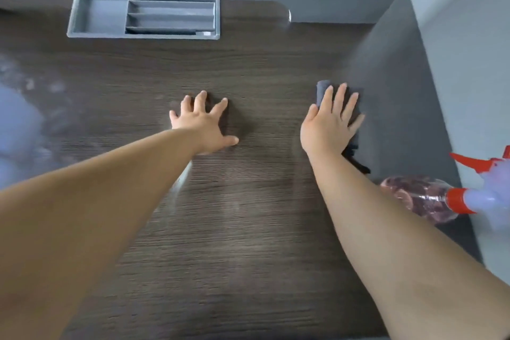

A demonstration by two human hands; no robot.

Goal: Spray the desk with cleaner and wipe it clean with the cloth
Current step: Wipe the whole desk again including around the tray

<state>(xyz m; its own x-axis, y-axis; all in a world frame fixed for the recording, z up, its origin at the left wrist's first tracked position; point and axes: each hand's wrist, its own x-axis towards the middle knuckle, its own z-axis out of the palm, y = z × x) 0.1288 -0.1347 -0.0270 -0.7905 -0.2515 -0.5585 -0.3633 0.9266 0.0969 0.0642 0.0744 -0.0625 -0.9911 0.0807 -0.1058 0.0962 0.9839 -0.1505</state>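
Right hand (328,124) flat, fingers spread, pressing grey cloth (356,107) to desk (248,215) by right wall. Left hand (202,125) open, bracing, empty. Spray bottle (422,199) lies nearby. Best: even pressure, overlapping strokes leftward.

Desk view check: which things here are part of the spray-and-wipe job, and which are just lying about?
Part of the job:
desk
grey cloth, pressed flat under the right hand
spray bottle, lying on its side at the right
left hand, flat on the bare desk

Just lying about:
grey organiser tray at the back
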